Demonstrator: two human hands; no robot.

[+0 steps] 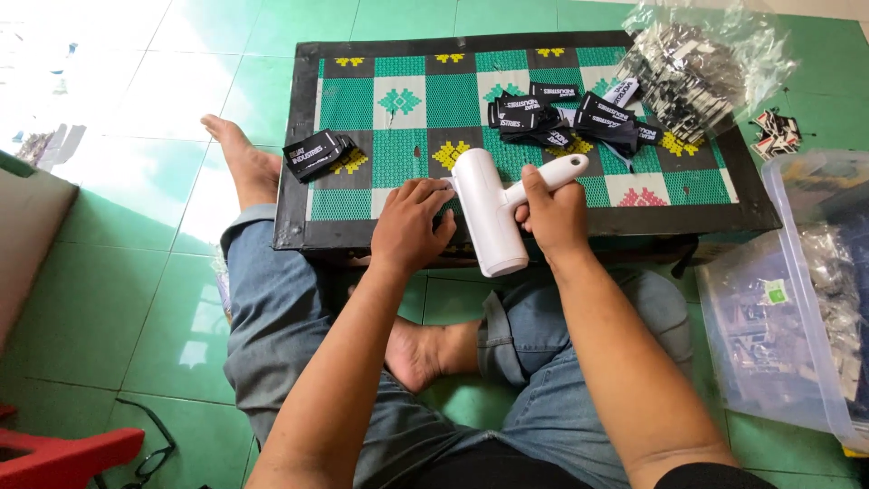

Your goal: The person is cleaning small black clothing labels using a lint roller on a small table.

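From the head camera: my right hand (554, 215) wraps its fingers closed around the handle of a white plastic lint roller (493, 213), thumb laid along the grip. My left hand (412, 226) rests beside it, fingers curled and lightly spread, fingertips touching the roller's smooth cylindrical cover at the near edge of the low table (299, 195). The table carries a woven mat (453, 100) of green, grey and cream squares with yellow and pink motifs. One small stack of black woven labels (315, 154) lies at its left; a looser heap of black labels (566, 118) sits farther back, too many to count. A crinkled clear plastic bag (697, 68) of labels occupies the far right corner. One translucent plastic bin (797, 299) stands on the green tiled floor (136, 299) at right.
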